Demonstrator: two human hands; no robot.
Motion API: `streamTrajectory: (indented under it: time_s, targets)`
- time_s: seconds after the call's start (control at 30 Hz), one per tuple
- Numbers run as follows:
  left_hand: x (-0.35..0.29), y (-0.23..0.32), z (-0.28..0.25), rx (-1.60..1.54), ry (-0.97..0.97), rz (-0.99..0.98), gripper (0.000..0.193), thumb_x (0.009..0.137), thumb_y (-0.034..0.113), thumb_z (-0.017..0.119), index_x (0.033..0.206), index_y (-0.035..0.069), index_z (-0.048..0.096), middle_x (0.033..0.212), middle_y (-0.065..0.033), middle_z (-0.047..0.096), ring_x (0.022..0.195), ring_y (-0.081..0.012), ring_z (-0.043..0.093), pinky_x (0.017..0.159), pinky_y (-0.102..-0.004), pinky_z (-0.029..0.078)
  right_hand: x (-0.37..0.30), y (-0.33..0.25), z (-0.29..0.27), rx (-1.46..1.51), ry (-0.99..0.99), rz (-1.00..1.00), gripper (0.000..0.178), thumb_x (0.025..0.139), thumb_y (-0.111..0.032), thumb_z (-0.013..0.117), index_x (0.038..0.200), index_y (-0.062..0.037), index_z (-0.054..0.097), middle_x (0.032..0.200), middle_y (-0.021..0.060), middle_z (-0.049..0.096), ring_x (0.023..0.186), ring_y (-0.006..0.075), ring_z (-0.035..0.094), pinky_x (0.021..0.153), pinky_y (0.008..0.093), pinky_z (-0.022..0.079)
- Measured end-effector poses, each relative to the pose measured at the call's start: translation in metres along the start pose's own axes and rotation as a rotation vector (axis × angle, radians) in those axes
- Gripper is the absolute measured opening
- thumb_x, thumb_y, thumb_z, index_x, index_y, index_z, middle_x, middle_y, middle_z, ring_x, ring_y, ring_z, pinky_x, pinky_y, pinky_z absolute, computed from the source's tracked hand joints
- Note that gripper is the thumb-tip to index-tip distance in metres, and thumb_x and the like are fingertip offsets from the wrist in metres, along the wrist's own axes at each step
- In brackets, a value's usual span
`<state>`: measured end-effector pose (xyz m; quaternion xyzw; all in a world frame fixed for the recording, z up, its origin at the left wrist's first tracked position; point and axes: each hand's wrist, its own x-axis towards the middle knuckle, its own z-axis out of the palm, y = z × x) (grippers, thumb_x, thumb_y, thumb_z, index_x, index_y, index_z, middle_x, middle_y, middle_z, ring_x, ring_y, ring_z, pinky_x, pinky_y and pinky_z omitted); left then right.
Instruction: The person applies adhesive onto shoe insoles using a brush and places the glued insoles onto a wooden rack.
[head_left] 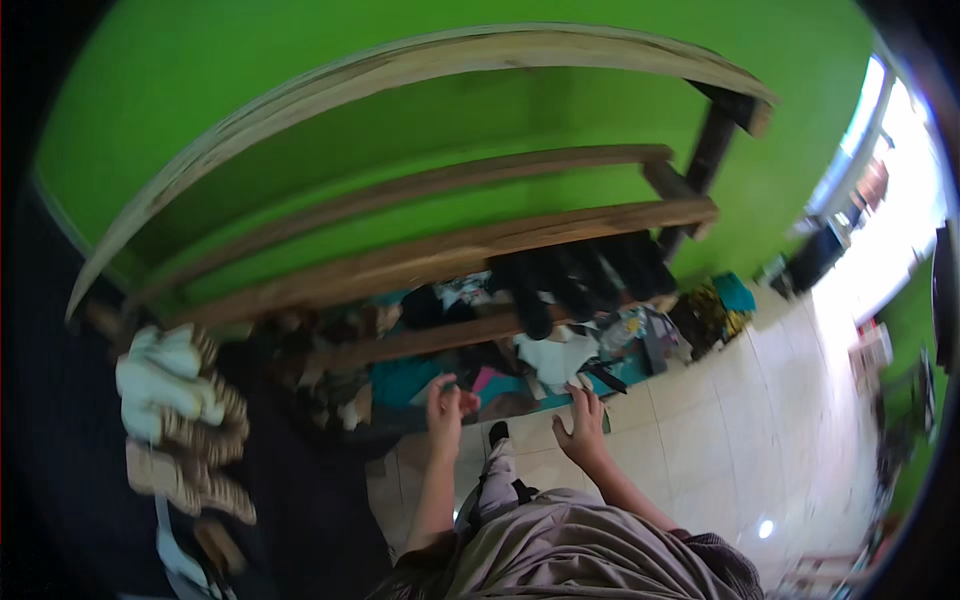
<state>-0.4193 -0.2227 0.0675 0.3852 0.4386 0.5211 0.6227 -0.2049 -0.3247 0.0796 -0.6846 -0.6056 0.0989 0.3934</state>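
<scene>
My left hand [449, 412] hovers before the lower part of a wooden rack [440, 262], its fingers bent but apart, and nothing shows in it. To its right my right hand [583, 426] is spread, thumb away from the fingers, with nothing in it. Its fingertips are close to a white cloth-like piece [557, 358] among the things at the foot of the rack; I cannot tell if they touch. Teal material [402, 380] lies behind my left hand. Several long black pieces [572, 282], perhaps boots, lie across the lower rails.
Off-white boots or shoes with ridged soles [170, 385] are piled at the left on a dark surface [310, 490]. A mottled bundle with a teal top [712, 310] stands past the rack's right end. Pale tiles [700, 430] cover the floor. A bright doorway [905, 170] is at far right.
</scene>
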Motion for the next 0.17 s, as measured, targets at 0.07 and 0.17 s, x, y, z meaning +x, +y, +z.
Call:
streamTrajectory:
  time_s: [0.07,0.17]
  targets:
    - [-0.061,-0.020,-0.027,0.026,0.146,-0.004,0.025,0.093,0.014,0.051,0.117,0.007,0.045,0.079,-0.0086,0.063,0.072,-0.0149,0.062,0.066,-0.0295,0.053,-0.021,0.009,0.006,0.009,-0.095,-0.075,0.061,0.071,-0.009,0.066,0.125,-0.0001,0.039,0.118,0.0216,0.044,0.110,0.0407,0.042,0.095,0.0458,0.035]
    - [-0.126,-0.064,-0.095,0.149,0.236,-0.061,0.028,0.091,0.017,0.055,0.117,0.011,0.046,0.074,-0.0068,0.063,0.069,-0.0128,0.062,0.063,-0.0267,0.051,-0.039,0.014,0.047,0.093,-0.230,-0.217,0.066,0.071,-0.007,0.065,0.129,-0.0001,0.034,0.120,0.0222,0.044,0.114,0.0400,0.041,0.099,0.0454,0.035]
